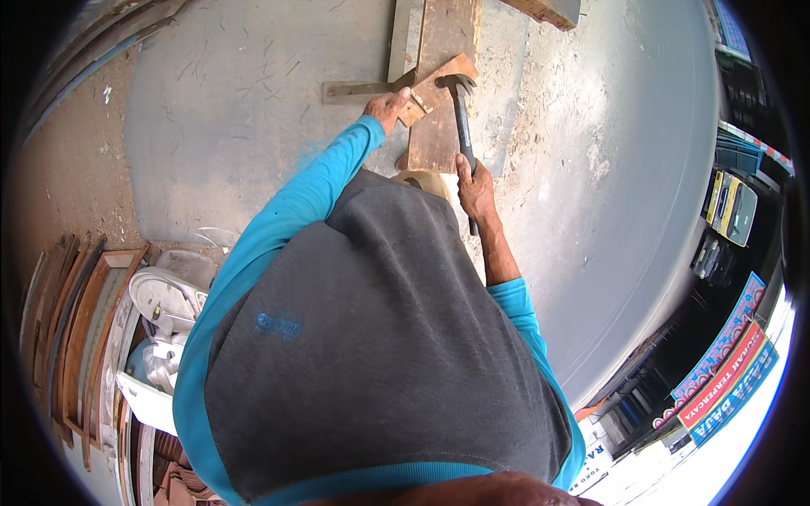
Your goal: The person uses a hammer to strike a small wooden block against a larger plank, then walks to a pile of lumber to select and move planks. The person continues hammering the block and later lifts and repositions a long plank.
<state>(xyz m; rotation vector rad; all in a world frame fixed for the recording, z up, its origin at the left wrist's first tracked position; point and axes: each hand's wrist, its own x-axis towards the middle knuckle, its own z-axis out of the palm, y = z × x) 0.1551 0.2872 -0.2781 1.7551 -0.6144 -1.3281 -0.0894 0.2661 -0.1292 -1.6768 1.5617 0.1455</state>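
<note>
My left hand is closed on the lower left end of a short reddish-brown wooden block. The block lies slantwise across a long worn plank. In my right hand is a claw hammer with a dark handle, gripped partway along the shaft. Its head lies over the block's upper right part; whether it touches the wood I cannot tell. A thin flat wooden strip sticks out to the left, beside my left hand.
Wood shavings and debris lie scattered on the grey floor. Another timber piece is at the top edge. White plastic tubs and stacked wooden frames stand at the left. A yellow vehicle and banners appear at the far right.
</note>
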